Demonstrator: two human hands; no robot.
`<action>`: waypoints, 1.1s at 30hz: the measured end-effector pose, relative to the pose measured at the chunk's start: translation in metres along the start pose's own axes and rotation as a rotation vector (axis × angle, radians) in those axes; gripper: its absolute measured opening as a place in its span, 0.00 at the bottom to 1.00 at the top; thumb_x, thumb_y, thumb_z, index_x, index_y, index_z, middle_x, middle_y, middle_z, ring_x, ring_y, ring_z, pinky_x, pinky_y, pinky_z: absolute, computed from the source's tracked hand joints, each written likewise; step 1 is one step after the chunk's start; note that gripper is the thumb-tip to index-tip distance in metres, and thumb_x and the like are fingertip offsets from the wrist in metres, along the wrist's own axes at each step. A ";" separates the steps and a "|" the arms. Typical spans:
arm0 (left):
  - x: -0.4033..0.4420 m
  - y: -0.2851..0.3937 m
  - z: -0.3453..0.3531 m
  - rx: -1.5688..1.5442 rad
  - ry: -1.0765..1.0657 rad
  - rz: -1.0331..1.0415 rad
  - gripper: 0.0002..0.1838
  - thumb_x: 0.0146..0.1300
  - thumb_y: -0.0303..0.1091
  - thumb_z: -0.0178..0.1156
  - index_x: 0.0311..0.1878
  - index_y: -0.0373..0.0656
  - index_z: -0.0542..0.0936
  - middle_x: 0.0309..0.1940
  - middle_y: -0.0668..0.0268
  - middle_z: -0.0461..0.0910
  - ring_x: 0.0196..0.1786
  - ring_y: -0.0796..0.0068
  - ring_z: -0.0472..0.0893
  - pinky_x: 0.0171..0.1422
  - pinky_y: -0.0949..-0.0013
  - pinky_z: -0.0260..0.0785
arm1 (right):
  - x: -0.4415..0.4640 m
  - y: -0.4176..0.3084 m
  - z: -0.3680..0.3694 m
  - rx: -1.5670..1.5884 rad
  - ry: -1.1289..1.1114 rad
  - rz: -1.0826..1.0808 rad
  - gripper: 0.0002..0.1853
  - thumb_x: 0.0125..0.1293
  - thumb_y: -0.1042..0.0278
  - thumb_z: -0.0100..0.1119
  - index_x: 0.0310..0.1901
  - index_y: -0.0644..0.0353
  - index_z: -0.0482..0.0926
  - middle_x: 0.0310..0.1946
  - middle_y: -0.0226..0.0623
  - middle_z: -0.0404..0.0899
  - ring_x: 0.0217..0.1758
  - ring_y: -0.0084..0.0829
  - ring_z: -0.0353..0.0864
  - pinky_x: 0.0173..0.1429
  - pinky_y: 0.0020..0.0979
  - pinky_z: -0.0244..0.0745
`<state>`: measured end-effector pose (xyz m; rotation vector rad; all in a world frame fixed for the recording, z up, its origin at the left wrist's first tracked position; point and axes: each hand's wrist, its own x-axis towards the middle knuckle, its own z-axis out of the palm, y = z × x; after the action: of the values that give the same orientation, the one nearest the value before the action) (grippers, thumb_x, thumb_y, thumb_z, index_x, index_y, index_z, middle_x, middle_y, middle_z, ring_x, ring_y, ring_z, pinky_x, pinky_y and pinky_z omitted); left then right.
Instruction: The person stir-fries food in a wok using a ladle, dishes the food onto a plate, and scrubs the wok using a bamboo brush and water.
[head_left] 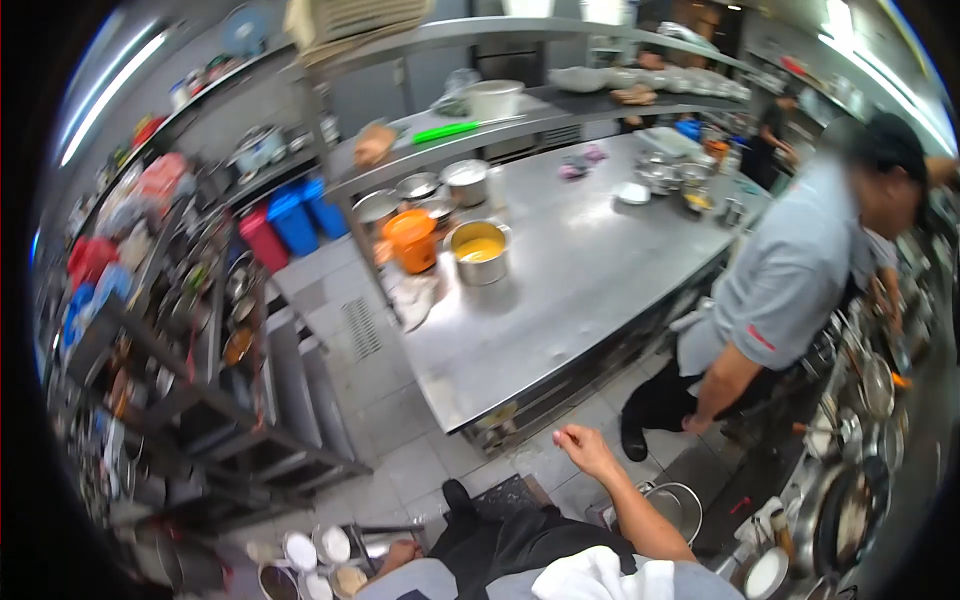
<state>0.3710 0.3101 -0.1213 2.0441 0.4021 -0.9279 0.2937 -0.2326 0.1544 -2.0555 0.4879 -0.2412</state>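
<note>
My right hand (pixel 587 450) is in front of my body, just off the near edge of the steel table (pixel 560 290). Its fingers are curled together, and nothing shows in them. Low on the left, my left hand (pixel 403 553) hangs beside my dark apron (pixel 520 545), near several white-topped containers (pixel 333 543); its fingers are too small and blurred to read. On the table's left part stand a steel pot (pixel 482 262) with yellow contents, an orange bucket (pixel 411 240) and a pale cloth (pixel 413 300). Neither hand touches these.
A co-worker (pixel 780 270) in a grey shirt stands at the right, beside a counter of pans (pixel 850 510). Metal racks (pixel 215 400) fill the left. A bucket (pixel 675 510) sits right of my forearm. Shelves (pixel 560 115) span the table's far side. Another person (pixel 772 135) stands farther back.
</note>
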 end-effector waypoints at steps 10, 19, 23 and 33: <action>0.055 -0.051 -0.023 0.566 -0.066 0.370 0.17 0.61 0.46 0.63 0.21 0.46 0.84 0.19 0.60 0.83 0.24 0.63 0.83 0.32 0.58 0.75 | -0.054 0.027 0.099 0.141 -0.436 0.195 0.12 0.74 0.63 0.61 0.43 0.65 0.86 0.32 0.39 0.87 0.38 0.26 0.85 0.46 0.30 0.78; 0.155 0.063 -0.089 -0.097 0.008 0.193 0.10 0.61 0.38 0.66 0.32 0.41 0.86 0.28 0.61 0.87 0.33 0.65 0.87 0.42 0.63 0.80 | 0.121 -0.189 0.123 0.337 -0.104 -0.169 0.12 0.77 0.65 0.58 0.41 0.66 0.82 0.31 0.37 0.85 0.36 0.26 0.84 0.46 0.28 0.79; 0.182 0.103 -0.124 -0.379 -0.046 0.220 0.06 0.64 0.29 0.65 0.41 0.38 0.85 0.32 0.64 0.86 0.33 0.76 0.86 0.43 0.68 0.79 | 0.167 -0.313 0.170 0.464 -0.234 -0.484 0.09 0.77 0.68 0.58 0.42 0.66 0.81 0.31 0.39 0.85 0.35 0.30 0.85 0.45 0.31 0.79; 0.189 0.118 -0.255 -0.512 0.163 0.433 0.07 0.68 0.30 0.67 0.46 0.38 0.83 0.34 0.65 0.85 0.36 0.75 0.86 0.40 0.69 0.80 | 0.192 -0.532 0.291 1.373 -1.221 -0.982 0.21 0.77 0.49 0.58 0.50 0.63 0.78 0.50 0.59 0.85 0.62 0.51 0.77 0.64 0.48 0.73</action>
<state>0.6855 0.4340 -0.0980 1.6394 0.2352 -0.3479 0.7007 0.1492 0.4590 -0.6073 -1.1743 0.1411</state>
